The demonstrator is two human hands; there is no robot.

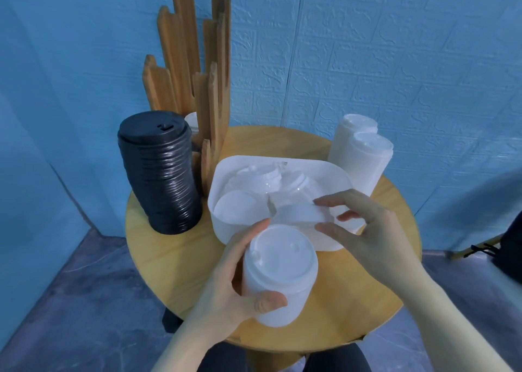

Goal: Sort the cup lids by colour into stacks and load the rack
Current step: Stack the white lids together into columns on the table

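White lids gathered over the tub

The left hand (226,281) grips a white stack (278,275) at 6 o'clock, top facing up to receive more. The right hand (364,230) pinches a white lid (299,214) above the tub (324,171). The black stack (161,173) stands at 9 o'clock beside the rack (195,69).

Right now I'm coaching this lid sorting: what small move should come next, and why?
Probably lift the white lid the right hand pinches out of the bin and seat it on the white stack the left hand holds, since colours match.
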